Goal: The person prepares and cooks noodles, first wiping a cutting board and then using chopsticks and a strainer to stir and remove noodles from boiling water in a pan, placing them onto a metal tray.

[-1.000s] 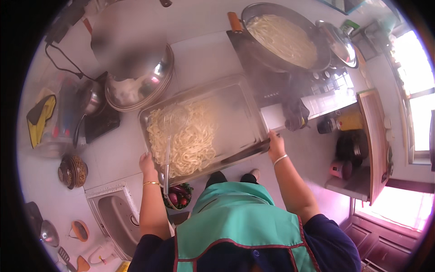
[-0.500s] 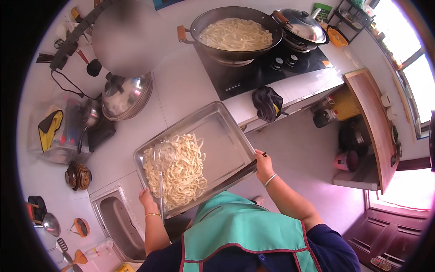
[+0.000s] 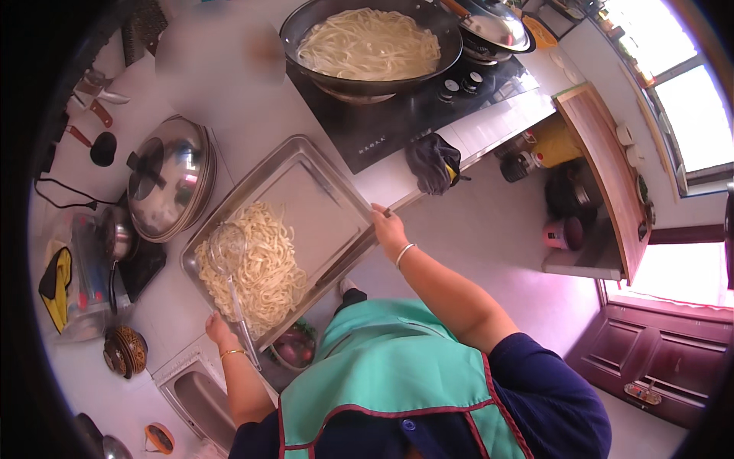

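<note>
Both my hands hold a rectangular steel tray (image 3: pixel 325 200) at the counter's edge. My left hand (image 3: pixel 219 330) is closed on its near left corner. At the near right corner, my right hand (image 3: pixel 388 231) grips the rim; a small dark end, too small to name, shows by its fingers. Cooked wide noodles (image 3: pixel 264 279) lie heaped in the tray's left part. A skimmer (image 3: pixel 228 249) rests on them, its metal handle reaching past the rim beside my left wrist. Most of the fingers are hidden under the tray.
A wok (image 3: pixel 451 57) of noodles in liquid sits on the black stove (image 3: pixel 367 138), with a lidded pan (image 3: pixel 493 27) beside it. A dark cloth (image 3: pixel 434 162) hangs at the counter edge. Left are a domed lid (image 3: pixel 172 180) and sink (image 3: pixel 202 402). A vegetable bowl (image 3: pixel 294 348) shows below the tray.
The tray has moved left and farther from me over the counter, both hands still on it. The view has shifted, and the vegetable bowl below the tray has come into sight.
</note>
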`<action>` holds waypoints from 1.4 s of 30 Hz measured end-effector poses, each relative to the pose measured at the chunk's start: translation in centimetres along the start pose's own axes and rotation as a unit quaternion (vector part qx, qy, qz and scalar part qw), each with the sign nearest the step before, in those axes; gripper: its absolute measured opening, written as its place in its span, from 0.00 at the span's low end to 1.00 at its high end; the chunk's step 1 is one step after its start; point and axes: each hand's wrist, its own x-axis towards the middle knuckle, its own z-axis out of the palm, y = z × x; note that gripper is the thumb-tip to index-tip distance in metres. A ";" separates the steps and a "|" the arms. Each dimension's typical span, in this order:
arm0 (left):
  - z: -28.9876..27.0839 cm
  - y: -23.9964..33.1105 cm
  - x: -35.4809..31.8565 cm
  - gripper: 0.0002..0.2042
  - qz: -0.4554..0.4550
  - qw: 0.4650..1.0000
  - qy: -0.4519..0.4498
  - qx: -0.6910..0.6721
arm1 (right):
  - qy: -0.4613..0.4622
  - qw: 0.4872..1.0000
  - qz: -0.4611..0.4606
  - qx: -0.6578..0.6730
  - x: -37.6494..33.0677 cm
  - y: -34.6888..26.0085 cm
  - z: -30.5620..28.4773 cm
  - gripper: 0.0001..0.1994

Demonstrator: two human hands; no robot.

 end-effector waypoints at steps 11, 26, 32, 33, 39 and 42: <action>-2.6 -0.8 -7.4 0.21 -0.099 0.995 -0.021 0.019 | -0.100 0.990 -0.101 -0.024 -1.4 -3.4 -3.3 0.13; -4.5 -0.8 -17.0 0.30 -0.160 0.987 0.018 -0.020 | -0.306 0.836 -0.295 -0.347 1.3 -2.9 -6.8 0.15; -9.4 -6.0 -16.8 0.30 -0.145 0.989 0.030 0.013 | 0.184 0.712 -0.387 -0.557 15.1 -1.3 -11.6 0.26; -10.9 -6.9 -17.4 0.30 -0.146 0.988 0.040 0.010 | 0.151 0.717 -0.390 -0.558 14.4 -1.0 -9.3 0.32; -16.1 -9.9 -19.3 0.29 -0.222 0.971 0.087 -0.030 | -0.042 0.654 -0.490 -0.575 7.8 0.9 7.9 0.31; -17.7 -10.5 -18.8 0.26 -0.195 0.973 0.121 0.011 | -0.007 0.660 -0.495 -0.565 9.4 -1.0 16.6 0.29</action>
